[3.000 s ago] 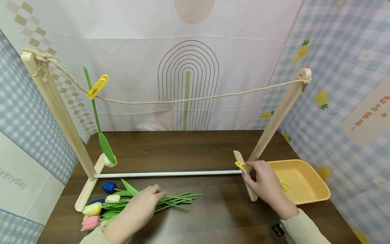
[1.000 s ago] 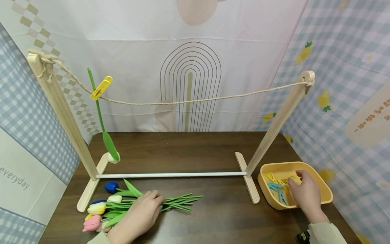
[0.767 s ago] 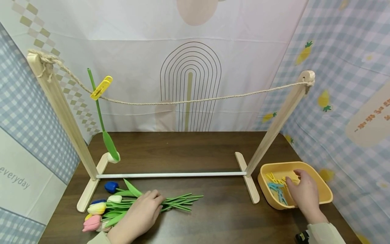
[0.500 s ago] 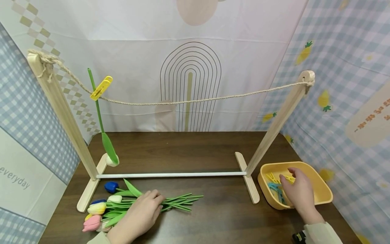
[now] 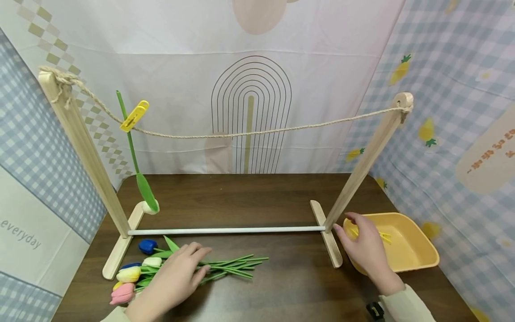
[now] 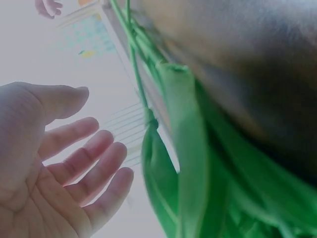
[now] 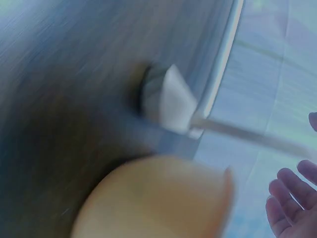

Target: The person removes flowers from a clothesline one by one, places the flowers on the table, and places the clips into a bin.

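My left hand (image 5: 175, 270) hovers over a bunch of artificial tulips (image 5: 152, 262) on the table, fingers loosely spread. In the left wrist view nothing lies between its thumb and fingers, and the green leaves (image 6: 188, 148) are beside them. At the yellow bin's (image 5: 410, 250) left side is my right hand (image 5: 365, 248), thumb and fingers apart. No object shows in that hand (image 7: 292, 198) in the right wrist view. Yellow clothespins (image 5: 385, 236) lie in the bin, partly hidden by it. A white tulip (image 5: 145, 192) hangs head-down from the rope by a yellow clothespin (image 5: 134, 116).
The rope (image 5: 241, 134) sags between a left wooden post (image 5: 84, 152) and a right wooden post (image 5: 366, 165). A white rod (image 5: 225, 231) joins their bases low over the table. Blue (image 5: 148, 246) and pink (image 5: 122, 294) tulip heads point left; the stems (image 5: 237, 264) point right.
Three seconds ago my right hand held a yellow clothespin; later it was over the bin without it. Now it has moved left to the bin's side. My left hand has lifted off the stems.
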The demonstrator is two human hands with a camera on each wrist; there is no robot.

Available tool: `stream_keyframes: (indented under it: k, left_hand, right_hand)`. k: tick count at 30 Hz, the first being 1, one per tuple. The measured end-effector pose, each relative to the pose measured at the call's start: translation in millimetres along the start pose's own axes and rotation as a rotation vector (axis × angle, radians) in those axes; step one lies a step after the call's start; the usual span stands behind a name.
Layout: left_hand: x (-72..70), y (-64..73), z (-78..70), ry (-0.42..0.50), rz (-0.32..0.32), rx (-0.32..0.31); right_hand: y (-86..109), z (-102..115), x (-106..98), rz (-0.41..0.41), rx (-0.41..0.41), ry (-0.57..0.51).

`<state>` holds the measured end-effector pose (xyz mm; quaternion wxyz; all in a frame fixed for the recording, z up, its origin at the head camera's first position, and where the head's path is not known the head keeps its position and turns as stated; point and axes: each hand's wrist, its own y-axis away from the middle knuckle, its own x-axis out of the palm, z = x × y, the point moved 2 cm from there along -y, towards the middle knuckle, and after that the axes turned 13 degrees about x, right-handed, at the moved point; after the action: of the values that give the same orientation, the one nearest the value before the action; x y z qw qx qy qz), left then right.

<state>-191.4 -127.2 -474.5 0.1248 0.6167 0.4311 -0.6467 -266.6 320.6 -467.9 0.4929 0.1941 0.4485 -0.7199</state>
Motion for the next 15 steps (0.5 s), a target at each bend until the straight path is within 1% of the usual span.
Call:
stream_keyframes:
  k: [2, 5, 10, 13, 15]
  left_hand:
    - [-5.4, 0.5, 1.3, 0.003, 0.0, -0.019]
    - [-14.7, 1.0, 2.3, 0.007, -0.009, -0.044]
    - [-29.0, 2.8, 5.1, 0.002, -0.082, -0.042]
    - [-37.6, 3.9, 7.6, 0.0, -0.124, -0.036]
    - [-44.5, 3.8, 9.5, -0.007, -0.153, -0.034]
  right_hand:
    - [-1.1, 10, 3, 0.001, -0.02, 0.003]
    - [-2.1, 23, 4, -0.035, -0.005, 0.029]
    - [-2.0, 39, -5, -0.104, 0.046, 0.056]
    - [-1.8, 48, -6, -0.108, 0.03, 0.045]
    - [-2.2, 54, -5, -0.095, 0.015, 0.035]
